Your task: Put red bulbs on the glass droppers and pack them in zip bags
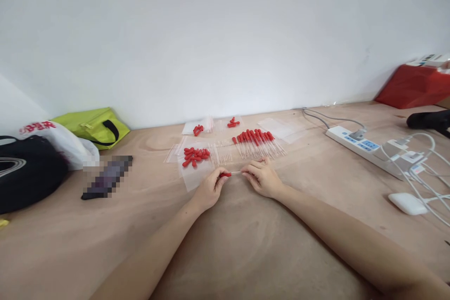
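Between my two hands a thin pale stick (236, 173) runs level, its left end meeting a small red bulb-shaped cap (226, 175). My left hand (211, 186) is closed on the red cap, and the fingers of my right hand (260, 177) pinch the stick's other end. Just behind my left hand, loose red caps (195, 155) lie on a clear plastic bag (188, 179). Bare pale sticks (225, 155) are spread beside them. Farther right, several sticks topped with red caps (255, 138) lie in a row behind my right hand.
Smaller groups of red caps (198, 130) rest on plastic bags near the wall. At left are a phone (108, 177), a green bag (94, 126), a white bag (66, 143) and a dark bag (31, 173). A power strip (369, 150) with cables and a red bag (411, 85) are at right.
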The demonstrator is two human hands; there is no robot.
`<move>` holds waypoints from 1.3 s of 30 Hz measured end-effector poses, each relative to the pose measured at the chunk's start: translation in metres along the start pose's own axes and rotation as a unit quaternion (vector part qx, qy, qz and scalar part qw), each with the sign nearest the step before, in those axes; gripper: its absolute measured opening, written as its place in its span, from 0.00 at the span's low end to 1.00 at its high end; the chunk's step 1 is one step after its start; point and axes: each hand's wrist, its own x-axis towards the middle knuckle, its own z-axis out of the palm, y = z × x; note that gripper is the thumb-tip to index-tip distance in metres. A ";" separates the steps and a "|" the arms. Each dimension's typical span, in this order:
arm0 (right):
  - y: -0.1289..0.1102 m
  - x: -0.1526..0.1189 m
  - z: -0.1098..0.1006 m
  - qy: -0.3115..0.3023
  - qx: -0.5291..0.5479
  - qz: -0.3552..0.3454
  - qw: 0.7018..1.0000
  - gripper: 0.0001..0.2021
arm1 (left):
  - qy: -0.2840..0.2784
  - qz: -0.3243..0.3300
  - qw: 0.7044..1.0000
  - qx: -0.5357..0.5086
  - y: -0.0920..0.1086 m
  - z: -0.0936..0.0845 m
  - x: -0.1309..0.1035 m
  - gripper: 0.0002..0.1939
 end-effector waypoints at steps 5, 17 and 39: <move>0.001 0.001 0.004 0.000 0.017 -0.014 1.000 0.10 | -0.001 0.018 0.999 -0.028 0.000 -0.001 0.000 0.10; 0.007 0.005 0.000 -0.036 0.003 -0.052 0.998 0.11 | -0.032 0.075 0.997 0.012 -0.002 -0.002 -0.001 0.09; -0.014 0.002 0.010 -0.036 0.007 -0.010 0.999 0.09 | -0.044 0.123 0.988 0.089 -0.003 -0.003 -0.002 0.10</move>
